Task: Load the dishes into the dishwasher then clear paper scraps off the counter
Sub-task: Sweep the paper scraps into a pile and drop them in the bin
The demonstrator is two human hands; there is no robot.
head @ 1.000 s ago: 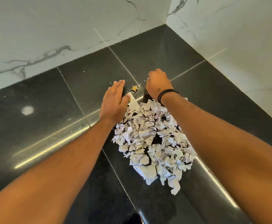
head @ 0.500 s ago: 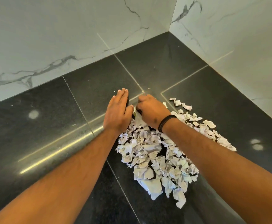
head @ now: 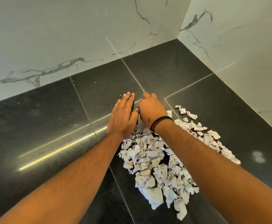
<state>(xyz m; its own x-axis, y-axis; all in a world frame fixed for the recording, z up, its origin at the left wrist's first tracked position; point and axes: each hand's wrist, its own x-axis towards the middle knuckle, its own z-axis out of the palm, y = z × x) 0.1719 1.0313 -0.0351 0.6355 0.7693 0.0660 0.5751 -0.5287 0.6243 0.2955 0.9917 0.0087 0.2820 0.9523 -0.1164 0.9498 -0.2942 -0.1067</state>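
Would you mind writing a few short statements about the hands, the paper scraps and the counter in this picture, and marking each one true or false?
1. The paper scraps lie on a black counter. True.
2. The left hand lies with its fingers straight on the counter. True.
3. A black band sits on the left wrist. False: it is on the right wrist.
4. The scraps are gathered into a bin. False: they lie loose on the counter, with a thin trail toward the right wall.
5. The right hand is beside the left, at the far end of the pile. True.
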